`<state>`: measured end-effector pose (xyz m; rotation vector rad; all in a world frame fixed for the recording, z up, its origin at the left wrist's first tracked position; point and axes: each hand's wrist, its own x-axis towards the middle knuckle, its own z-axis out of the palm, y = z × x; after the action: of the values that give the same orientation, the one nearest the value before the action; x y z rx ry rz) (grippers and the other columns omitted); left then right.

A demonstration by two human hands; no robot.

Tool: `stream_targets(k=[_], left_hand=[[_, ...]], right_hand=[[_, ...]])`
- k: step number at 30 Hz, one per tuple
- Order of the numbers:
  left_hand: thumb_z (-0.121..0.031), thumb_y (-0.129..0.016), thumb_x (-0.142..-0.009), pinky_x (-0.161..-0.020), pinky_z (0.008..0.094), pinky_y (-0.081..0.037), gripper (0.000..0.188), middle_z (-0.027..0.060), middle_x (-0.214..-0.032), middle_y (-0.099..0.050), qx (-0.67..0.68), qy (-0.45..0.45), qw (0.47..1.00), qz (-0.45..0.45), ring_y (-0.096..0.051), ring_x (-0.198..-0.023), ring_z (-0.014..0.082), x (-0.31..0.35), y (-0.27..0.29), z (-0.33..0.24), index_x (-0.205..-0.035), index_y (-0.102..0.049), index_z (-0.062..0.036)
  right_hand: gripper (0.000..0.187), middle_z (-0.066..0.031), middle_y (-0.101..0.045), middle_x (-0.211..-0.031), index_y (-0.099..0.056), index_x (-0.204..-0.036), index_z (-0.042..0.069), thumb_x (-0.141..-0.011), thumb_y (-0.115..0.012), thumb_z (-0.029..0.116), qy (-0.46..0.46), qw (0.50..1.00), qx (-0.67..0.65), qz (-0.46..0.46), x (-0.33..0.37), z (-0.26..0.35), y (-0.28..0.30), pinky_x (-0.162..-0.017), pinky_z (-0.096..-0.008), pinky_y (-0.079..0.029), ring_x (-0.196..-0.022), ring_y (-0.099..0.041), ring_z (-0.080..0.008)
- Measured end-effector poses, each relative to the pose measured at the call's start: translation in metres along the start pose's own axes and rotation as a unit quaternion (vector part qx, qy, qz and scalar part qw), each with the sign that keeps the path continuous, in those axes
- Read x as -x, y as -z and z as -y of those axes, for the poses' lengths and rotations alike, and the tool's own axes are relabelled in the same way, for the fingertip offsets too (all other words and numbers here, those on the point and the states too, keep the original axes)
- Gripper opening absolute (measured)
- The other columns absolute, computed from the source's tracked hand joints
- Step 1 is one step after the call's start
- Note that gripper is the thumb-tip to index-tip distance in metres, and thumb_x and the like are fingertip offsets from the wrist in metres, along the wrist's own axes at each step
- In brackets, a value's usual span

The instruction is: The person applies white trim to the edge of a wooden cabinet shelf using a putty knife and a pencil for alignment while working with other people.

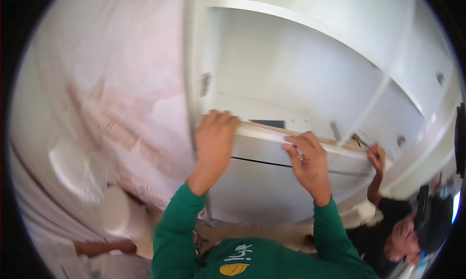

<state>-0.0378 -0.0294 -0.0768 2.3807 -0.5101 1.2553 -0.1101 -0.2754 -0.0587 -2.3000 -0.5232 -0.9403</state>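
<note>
Fingers (221, 118) over white panel's top edge (272, 133), co-worker's hand (376, 155) alongside.

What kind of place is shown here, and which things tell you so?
Probably a room being fitted out: both hands, left hand and right hand, grip a white cabinet panel, plastic sheeting covers the left, and a co-worker's hand helps.

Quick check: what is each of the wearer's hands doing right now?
Left hand: fingers curled over the top edge of the white cabinet panel, gripping it.
Right hand: closed on the same edge, further right.
</note>
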Motion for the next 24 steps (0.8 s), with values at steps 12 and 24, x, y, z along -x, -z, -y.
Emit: stream_targets(k=[12, 24], left_hand=[[0.007, -0.074, -0.089, -0.088, 0.0442, -0.056, 0.026, 0.0059, -0.100, -0.076, -0.034, -0.037, 0.998, 0.031, -0.068, -0.101, 0.0314, -0.003, -0.008, 0.002, -0.108, -0.083, -0.0094], [0.009, -0.063, -0.087, -0.087, 0.0489, -0.056, 0.033, 0.0110, -0.106, -0.076, -0.105, -0.071, 0.992, -0.002, -0.065, -0.099, 0.0366, 0.004, -0.003, -0.001, -0.109, -0.082, -0.0062]], right_hand=[[0.057, -0.0044, -0.065, -0.084, -0.080, -0.104, -0.003, -0.121, -0.054, 0.045, -0.236, 0.928, -0.284, -0.038, 0.121, -0.088, 0.101, -0.070, -0.0313, -0.049, -0.075, -0.057, -0.0139], [0.031, -0.0119, -0.079, -0.110, -0.077, -0.137, 0.005, -0.110, -0.073, 0.019, -0.137, 0.924, -0.340, 0.109, 0.135, -0.056, 0.041, -0.087, -0.0353, -0.060, -0.097, -0.076, -0.0217]])
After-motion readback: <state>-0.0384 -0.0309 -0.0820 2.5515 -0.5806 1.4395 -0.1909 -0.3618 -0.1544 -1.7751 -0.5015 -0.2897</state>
